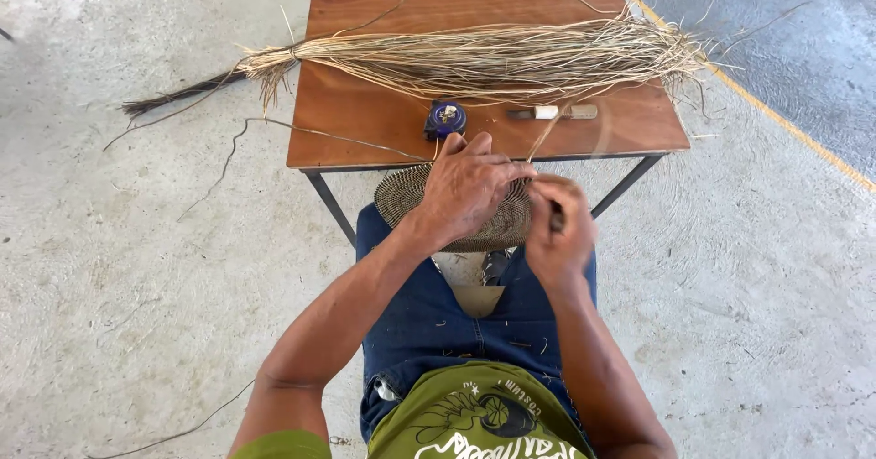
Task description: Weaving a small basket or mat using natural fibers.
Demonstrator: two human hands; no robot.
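Seated at the near edge of the wooden table [365,140], with a round woven basket base [497,226] resting on the lap just in front of it, low enough for both hands to work. Left hand [470,190] spread flat over the weave, fingers curled down, pressing it steady. Right hand [558,231] closed in a fist beside it, gripping a dark tool and, it seems, a thin fibre strand [547,135] rising toward the table. On the table, near its front edge: a small blue tape measure [445,119] and a knife [552,111], within easy reach. Farther back, a long fibre bundle [474,57] lying across, tied end hanging past the table's left edge.
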